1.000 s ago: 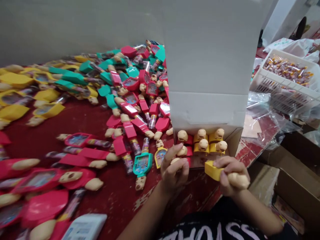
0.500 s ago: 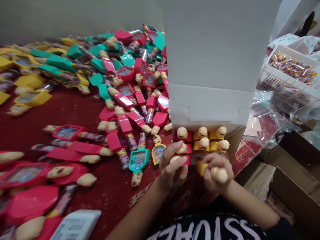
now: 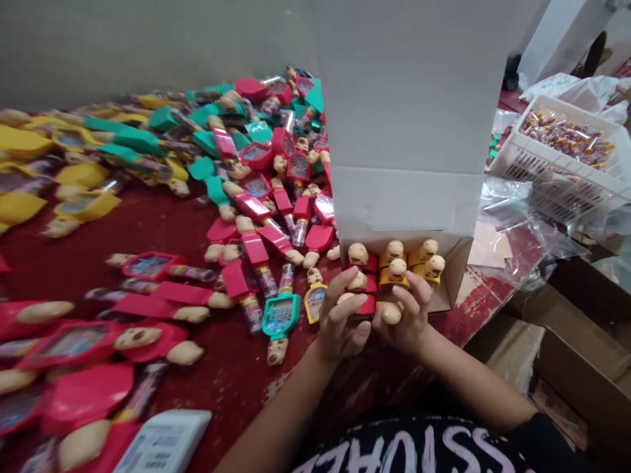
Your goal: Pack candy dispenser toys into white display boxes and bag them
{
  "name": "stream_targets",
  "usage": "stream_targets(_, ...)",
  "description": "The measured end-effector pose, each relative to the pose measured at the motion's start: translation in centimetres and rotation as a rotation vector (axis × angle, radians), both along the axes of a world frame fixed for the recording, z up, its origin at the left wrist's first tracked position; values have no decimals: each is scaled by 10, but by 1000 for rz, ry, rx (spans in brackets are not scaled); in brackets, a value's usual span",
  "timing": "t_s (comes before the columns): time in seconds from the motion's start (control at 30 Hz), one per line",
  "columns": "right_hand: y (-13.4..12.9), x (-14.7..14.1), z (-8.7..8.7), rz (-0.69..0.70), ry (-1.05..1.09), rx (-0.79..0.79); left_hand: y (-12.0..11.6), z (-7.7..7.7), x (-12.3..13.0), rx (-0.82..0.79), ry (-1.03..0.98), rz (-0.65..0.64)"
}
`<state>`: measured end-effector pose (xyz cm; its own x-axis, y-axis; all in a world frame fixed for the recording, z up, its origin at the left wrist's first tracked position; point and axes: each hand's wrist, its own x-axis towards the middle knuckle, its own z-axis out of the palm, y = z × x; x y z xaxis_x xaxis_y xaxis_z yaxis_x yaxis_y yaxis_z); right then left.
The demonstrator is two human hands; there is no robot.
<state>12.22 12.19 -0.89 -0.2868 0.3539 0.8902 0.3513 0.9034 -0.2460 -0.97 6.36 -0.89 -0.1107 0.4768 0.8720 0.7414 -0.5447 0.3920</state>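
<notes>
A box (image 3: 451,282) with a tall raised white lid (image 3: 404,118) holds several toys standing with their tan heads up, red ones (image 3: 369,259) in the left column and yellow ones (image 3: 418,269) in the middle and right. My left hand (image 3: 342,322) is at the box's front left corner, its fingers curved round the tan head of the front red toy. In the front middle of the box, my right hand (image 3: 407,312) grips a toy with a tan head (image 3: 392,313); its lower part is hidden in the box.
Red, green and yellow toys (image 3: 254,246) are heaped on the red table (image 3: 162,226) at the left. A white device (image 3: 162,443) lies front left. At the right are a white basket (image 3: 566,161) of wrapped pieces, clear plastic (image 3: 532,210) and open cardboard boxes (image 3: 576,355).
My right hand has moved left and turned, bringing its toy into the front middle of the box. My left hand has stayed at the red toys. The view has shifted slightly.
</notes>
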Motion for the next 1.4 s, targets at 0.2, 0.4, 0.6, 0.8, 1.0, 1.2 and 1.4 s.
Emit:
stream_targets(0.2,12,-5,14,-26,-168,-81,-7,5,-14,-96,127,13)
stream_targets(0.4,-6,12,30,93,-72,-177,-57,-19,-29,-441,42,427)
stream_targets(0.6,-27,28,32,272,87,-47,-86,-41,-15,-1313,-391,454)
stream_targets(0.8,-25,47,44,337,131,-135,-86,-33,-14,-898,-1102,263)
stream_targets(1.0,-32,65,53,540,166,-508,-96,25,24,-384,-605,169)
stream_targets(1.2,-20,89,69,700,455,-1080,-60,55,56,-371,358,-155)
stream_targets(1.4,9,103,51,145,907,-878,-16,83,40,-158,376,-12)
